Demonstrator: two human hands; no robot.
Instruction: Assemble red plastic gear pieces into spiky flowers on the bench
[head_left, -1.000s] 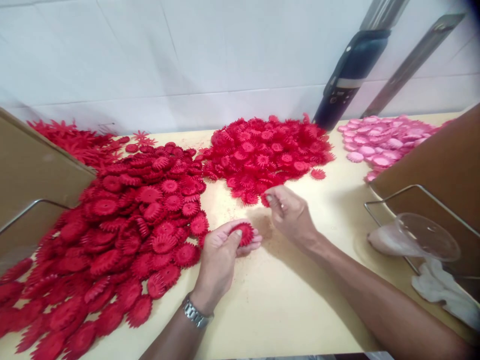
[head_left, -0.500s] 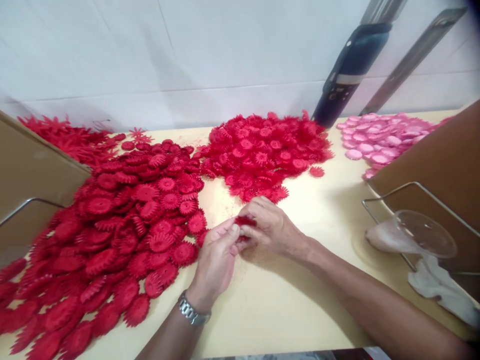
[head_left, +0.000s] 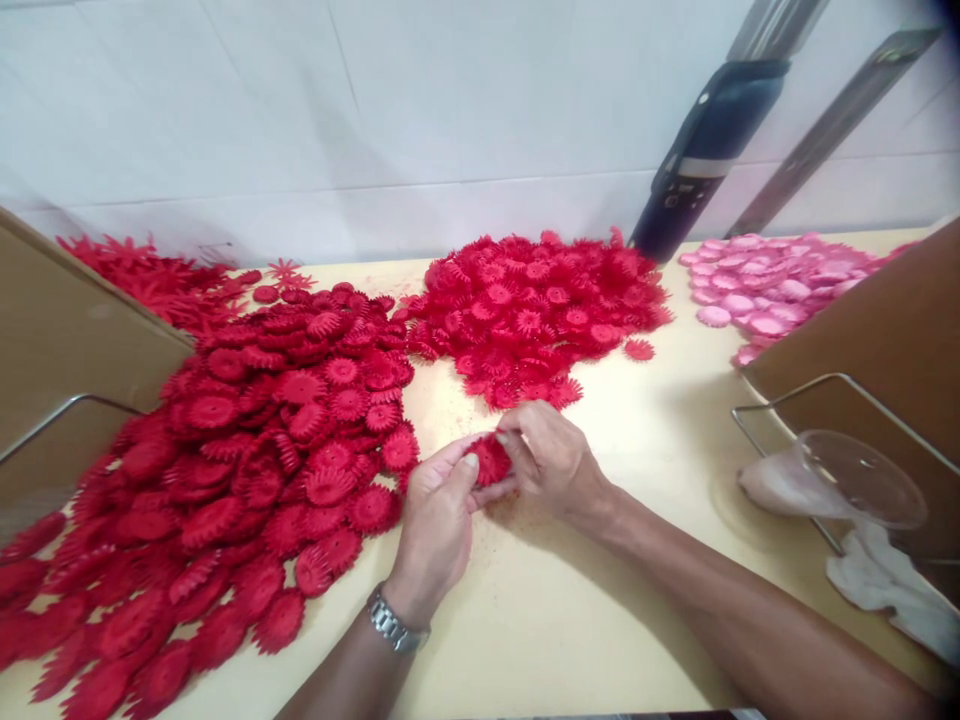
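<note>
Between my hands is a small red flower-shaped disc (head_left: 491, 460) with a toothed edge. My left hand (head_left: 442, 500) grips its left side, the thumb lying on its face. The fingers of my right hand (head_left: 551, 460) pinch the disc's upper right edge. To the left spreads a large heap of darker red toothed discs (head_left: 300, 420), close beside my left hand. Just beyond my hands lies a second pile of brighter red flower discs (head_left: 532, 310).
Pink discs (head_left: 780, 285) lie at the back right, near a brown board (head_left: 870, 350) with a wire frame. A clear plastic cup (head_left: 825, 480) and white tissue (head_left: 885, 580) are at the right. A dark blue bottle-like object (head_left: 705, 150) stands by the wall. Another board (head_left: 75, 320) borders the left.
The red disc now shows its face; before, my fingers mostly covered it. My right hand has shifted slightly right to the disc's edge. The whole view has moved a little.
</note>
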